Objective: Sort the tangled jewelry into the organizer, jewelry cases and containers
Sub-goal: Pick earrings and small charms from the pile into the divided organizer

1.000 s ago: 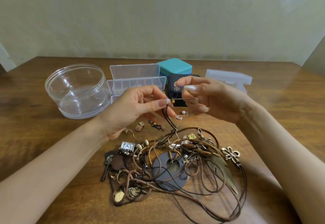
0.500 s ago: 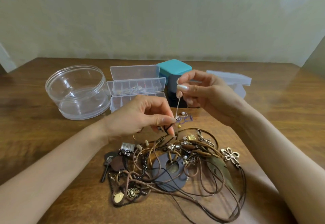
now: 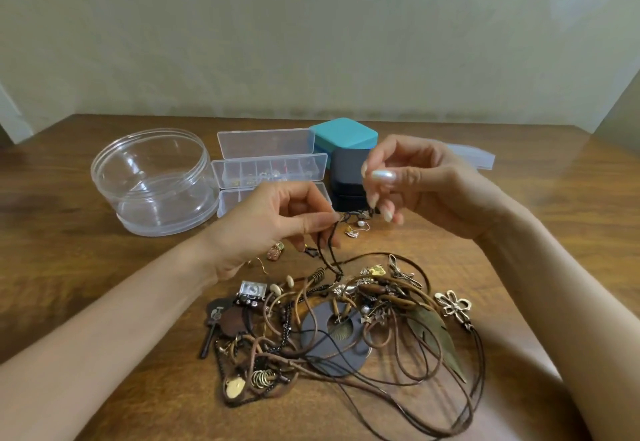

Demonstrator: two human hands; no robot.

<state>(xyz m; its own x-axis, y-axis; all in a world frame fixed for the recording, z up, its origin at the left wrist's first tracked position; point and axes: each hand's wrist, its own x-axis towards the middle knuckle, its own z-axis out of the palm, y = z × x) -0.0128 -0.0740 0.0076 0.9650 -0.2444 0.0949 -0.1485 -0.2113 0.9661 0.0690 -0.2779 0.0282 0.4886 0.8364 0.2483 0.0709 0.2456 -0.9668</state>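
Observation:
A tangle of brown cords, pendants and charms (image 3: 346, 323) lies on the wooden table (image 3: 69, 267) in front of me. My left hand (image 3: 273, 226) pinches a dark cord (image 3: 330, 250) that rises out of the tangle. My right hand (image 3: 419, 184) hovers just right of it with thumb and forefinger pinched together above the cord's end. Whatever sits in that pinch is too fine to make out. Behind my hands stand a clear compartment organizer (image 3: 270, 172) with its lid up, a teal jewelry case (image 3: 343, 136) and a dark jewelry case (image 3: 348, 177).
A big round clear container (image 3: 152, 181) stands at the back left. A clear flat box (image 3: 479, 158) shows behind my right hand. Loose small pieces lie between my hands: a pearl earring (image 3: 361, 224), a gold charm (image 3: 351, 233), a copper charm (image 3: 275, 252).
My left hand rose with the dark cord after dipping toward the tangle. My right hand moved slightly right, and the thin wire piece it held upright no longer shows.

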